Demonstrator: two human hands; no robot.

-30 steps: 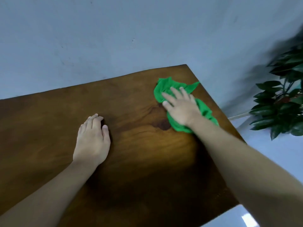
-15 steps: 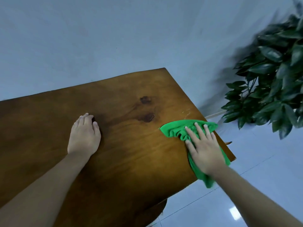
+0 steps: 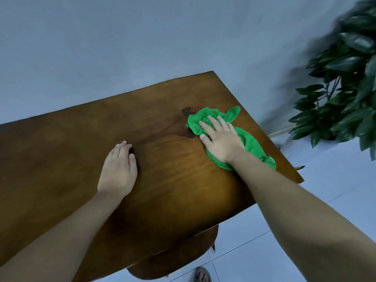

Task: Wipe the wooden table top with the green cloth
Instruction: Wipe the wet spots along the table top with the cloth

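Note:
The dark wooden table top [image 3: 67, 151] fills the lower left of the head view, its right corner pointing toward the plant. A crumpled green cloth [image 3: 252, 145] lies on the table's right part, near the right edge. My right hand [image 3: 220, 139] presses flat on the cloth, fingers spread and pointing to the far left, covering its middle. My left hand [image 3: 119, 169] rests palm down on the bare wood at the table's centre, fingers together, holding nothing.
A leafy green plant [image 3: 345, 82] stands on the floor to the right of the table. A grey wall runs behind the table. Below the table's near edge show a rounded wooden seat [image 3: 175, 259], a foot in a sandal [image 3: 201, 274] and pale floor tiles.
My right hand slid the cloth from the far corner back to the near right edge, then forward and left again onto the table's right part. The left hand stayed planted.

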